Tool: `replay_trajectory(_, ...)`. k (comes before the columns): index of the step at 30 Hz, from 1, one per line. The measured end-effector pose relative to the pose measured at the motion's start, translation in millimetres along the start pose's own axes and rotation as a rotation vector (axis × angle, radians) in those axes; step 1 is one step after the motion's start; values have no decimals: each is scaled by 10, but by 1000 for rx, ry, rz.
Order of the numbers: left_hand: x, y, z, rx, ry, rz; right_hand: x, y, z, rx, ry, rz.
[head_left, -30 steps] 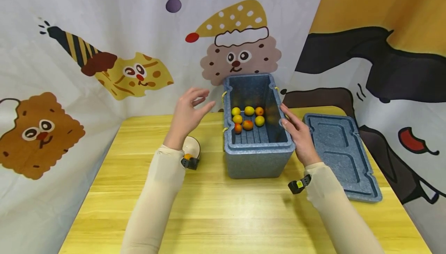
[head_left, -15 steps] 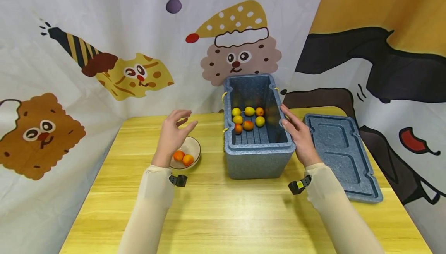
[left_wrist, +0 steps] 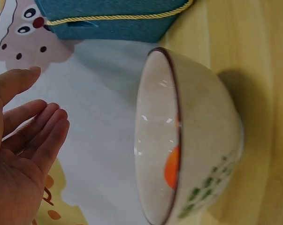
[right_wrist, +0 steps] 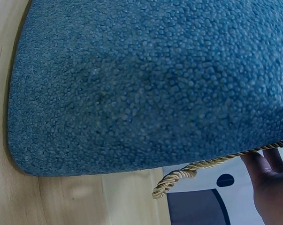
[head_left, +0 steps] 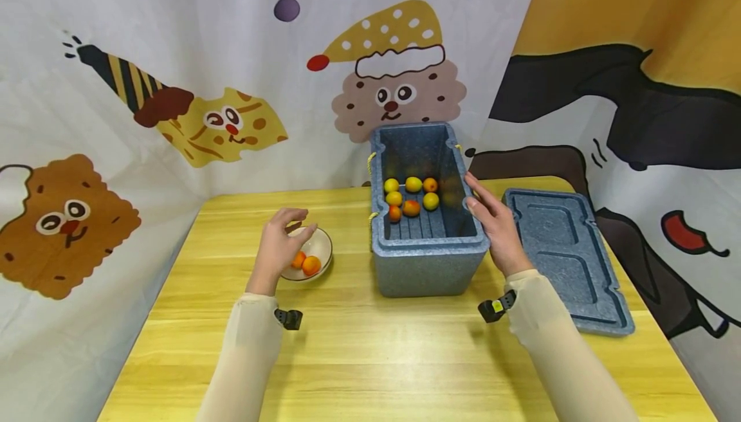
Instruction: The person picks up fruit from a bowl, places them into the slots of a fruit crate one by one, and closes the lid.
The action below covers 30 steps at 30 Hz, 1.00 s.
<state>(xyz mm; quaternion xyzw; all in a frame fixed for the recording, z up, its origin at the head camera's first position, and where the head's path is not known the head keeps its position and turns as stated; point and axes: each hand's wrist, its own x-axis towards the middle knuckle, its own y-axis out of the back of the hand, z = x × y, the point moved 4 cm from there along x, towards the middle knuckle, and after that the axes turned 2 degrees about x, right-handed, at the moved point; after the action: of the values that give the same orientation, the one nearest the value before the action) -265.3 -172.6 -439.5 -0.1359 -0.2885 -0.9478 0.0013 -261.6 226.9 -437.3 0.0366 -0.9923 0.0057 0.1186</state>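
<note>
My left hand (head_left: pixel 278 249) hovers over the left side of a cream bowl (head_left: pixel 321 242), fingers loosely bent and nothing between them. Orange fruits (head_left: pixel 311 266) lie in the bowl, partly covered by the hand. The left wrist view shows the bowl's outer wall (left_wrist: pixel 207 122) with green marks, the hand (left_wrist: pixel 24 136) apart from its dark rim. My right hand (head_left: pixel 496 226) rests on the right rim of a blue-grey foam box (head_left: pixel 431 271), fingers nearly straight. Inside the box sit several small yellow and orange-red fruits (head_left: pixel 411 208).
A matching foam lid (head_left: pixel 570 261) lies on the wooden table (head_left: pixel 376 357) to the right of the box. Yellow rope handles (right_wrist: pixel 193 168) hang on the box's sides. Behind the table hangs a cartoon-printed cloth (head_left: pixel 231 17).
My left hand has come down and leftward from beside the box to over the bowl, uncovering the orange fruits. The right hand has stayed at the box rim.
</note>
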Motion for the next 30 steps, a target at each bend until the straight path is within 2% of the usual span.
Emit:
replay_trajectory(6, -91, -41, -109, 6, 46, -26, -10, 0, 4, -12, -13, 9)
replay_trajectory(14, -249, -124, -383, 46, 133, -100, -1, -4, 8, -2, -7, -3)
replay_trajectory(18, -315, -164, -485, 66, 160, -111, -3, -5, 5, -2, -11, -3)
replay_trajectory(23, -345, -191, -531, 119, 146, -112, -1, -1, 8, -16, -22, 8)
replay_trajectory(30, -349, -237, -510, 278, 50, -159, 3, 1, 17, -15, -20, 9)
